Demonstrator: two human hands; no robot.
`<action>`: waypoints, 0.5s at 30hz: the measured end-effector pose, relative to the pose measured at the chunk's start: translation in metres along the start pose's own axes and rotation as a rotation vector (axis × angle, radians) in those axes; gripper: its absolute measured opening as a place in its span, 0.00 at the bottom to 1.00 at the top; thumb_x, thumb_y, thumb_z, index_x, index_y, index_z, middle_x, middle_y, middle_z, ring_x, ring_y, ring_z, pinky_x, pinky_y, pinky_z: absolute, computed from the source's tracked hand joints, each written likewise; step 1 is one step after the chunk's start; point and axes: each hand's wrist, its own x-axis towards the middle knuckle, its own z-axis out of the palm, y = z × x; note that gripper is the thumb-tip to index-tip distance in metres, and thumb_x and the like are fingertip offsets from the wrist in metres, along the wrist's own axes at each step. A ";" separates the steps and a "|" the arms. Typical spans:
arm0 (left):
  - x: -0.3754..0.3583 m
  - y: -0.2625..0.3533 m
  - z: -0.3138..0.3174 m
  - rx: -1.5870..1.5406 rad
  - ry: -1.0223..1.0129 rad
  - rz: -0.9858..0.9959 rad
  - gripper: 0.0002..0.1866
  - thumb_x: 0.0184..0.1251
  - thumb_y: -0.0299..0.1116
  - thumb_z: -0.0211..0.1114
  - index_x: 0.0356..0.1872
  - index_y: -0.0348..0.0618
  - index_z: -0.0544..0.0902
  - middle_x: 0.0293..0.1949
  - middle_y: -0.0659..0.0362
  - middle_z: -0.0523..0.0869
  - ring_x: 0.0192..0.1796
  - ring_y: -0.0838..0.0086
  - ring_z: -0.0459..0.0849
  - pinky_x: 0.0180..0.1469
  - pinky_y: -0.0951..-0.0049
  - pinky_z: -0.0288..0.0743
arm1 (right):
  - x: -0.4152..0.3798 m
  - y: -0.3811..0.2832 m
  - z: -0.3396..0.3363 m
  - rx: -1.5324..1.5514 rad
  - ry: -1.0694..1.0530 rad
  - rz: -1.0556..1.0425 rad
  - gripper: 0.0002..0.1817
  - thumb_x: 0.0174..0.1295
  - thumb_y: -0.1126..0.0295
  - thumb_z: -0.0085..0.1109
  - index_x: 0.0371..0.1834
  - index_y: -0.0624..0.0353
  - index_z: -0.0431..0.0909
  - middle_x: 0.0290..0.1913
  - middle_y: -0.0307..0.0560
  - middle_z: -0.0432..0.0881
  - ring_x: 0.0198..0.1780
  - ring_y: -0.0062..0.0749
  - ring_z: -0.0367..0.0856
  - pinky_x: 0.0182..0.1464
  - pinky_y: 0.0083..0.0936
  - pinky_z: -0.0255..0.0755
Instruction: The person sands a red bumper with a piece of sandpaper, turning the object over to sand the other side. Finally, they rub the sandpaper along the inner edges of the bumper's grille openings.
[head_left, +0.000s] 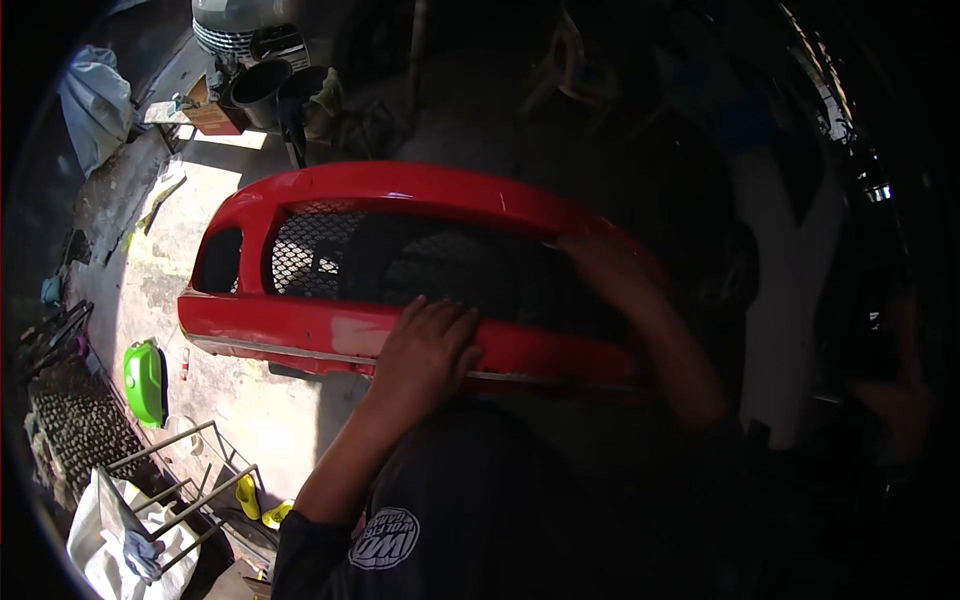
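As sunlight strikes mainly its left end, a long, curved, glossy red vehicle bumper [400, 183] lies before us, above worn, pale concrete floor [285, 420]; what bears it we cannot tell. Our left hand [425, 345], fingers slightly spread, rests across its lower bar [265, 320] beside a dull pale patch [358, 340]; our right hand [605, 270] appears to touch its shaded upper right, and whether either hand pinches an edge we cannot make out. We judge the bumper light for its length, probably moulded plastic, stiff along the bars yet apt to flex, its shiny paint slippery and easily scratched. We would hold it by the solid lower and upper [330, 185] bars, well apart, sparing the silver diamond-mesh grille [315, 250] in its opening.
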 end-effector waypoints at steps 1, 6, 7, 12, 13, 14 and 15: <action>0.002 -0.001 0.000 -0.001 -0.001 -0.001 0.23 0.65 0.35 0.71 0.60 0.41 0.82 0.58 0.47 0.85 0.65 0.54 0.81 0.73 0.49 0.68 | 0.003 0.002 -0.001 -0.023 0.009 -0.001 0.19 0.72 0.72 0.47 0.62 0.52 0.81 0.59 0.55 0.85 0.61 0.49 0.83 0.65 0.44 0.74; 0.003 0.001 -0.005 -0.027 -0.018 -0.010 0.21 0.66 0.35 0.70 0.59 0.40 0.83 0.56 0.48 0.86 0.63 0.55 0.82 0.73 0.50 0.69 | 0.009 0.016 0.011 -0.030 0.071 -0.049 0.17 0.73 0.69 0.45 0.56 0.50 0.85 0.53 0.55 0.87 0.56 0.49 0.86 0.59 0.46 0.78; 0.004 0.001 -0.005 -0.022 -0.016 -0.003 0.21 0.66 0.35 0.70 0.59 0.40 0.83 0.56 0.49 0.86 0.63 0.55 0.83 0.73 0.50 0.69 | 0.009 0.017 0.012 -0.027 0.064 -0.040 0.17 0.73 0.69 0.46 0.57 0.50 0.84 0.54 0.54 0.87 0.56 0.49 0.86 0.60 0.46 0.78; 0.002 -0.001 -0.003 -0.033 -0.004 -0.008 0.20 0.67 0.35 0.70 0.58 0.41 0.83 0.57 0.49 0.86 0.63 0.56 0.83 0.72 0.49 0.70 | 0.009 0.006 -0.009 -0.034 -0.042 0.061 0.18 0.73 0.69 0.47 0.59 0.50 0.83 0.57 0.52 0.87 0.58 0.47 0.86 0.62 0.44 0.77; 0.002 -0.001 -0.004 -0.029 -0.007 -0.004 0.20 0.67 0.35 0.70 0.58 0.41 0.83 0.57 0.49 0.86 0.63 0.56 0.83 0.72 0.49 0.70 | 0.014 0.006 -0.001 -0.035 -0.064 0.049 0.18 0.73 0.69 0.47 0.59 0.50 0.83 0.57 0.52 0.86 0.58 0.47 0.86 0.63 0.44 0.76; 0.002 -0.001 -0.004 -0.023 -0.007 0.005 0.20 0.67 0.35 0.70 0.58 0.41 0.83 0.57 0.49 0.86 0.63 0.56 0.83 0.72 0.49 0.69 | 0.021 0.008 0.011 -0.038 -0.081 0.038 0.18 0.73 0.69 0.47 0.60 0.49 0.83 0.58 0.52 0.86 0.58 0.47 0.85 0.63 0.44 0.76; 0.003 -0.001 -0.003 -0.019 -0.003 0.012 0.20 0.67 0.35 0.70 0.58 0.41 0.83 0.57 0.49 0.86 0.63 0.56 0.83 0.72 0.49 0.69 | 0.025 0.005 0.011 -0.046 -0.100 0.024 0.18 0.73 0.69 0.47 0.60 0.49 0.83 0.58 0.52 0.86 0.59 0.47 0.85 0.63 0.44 0.76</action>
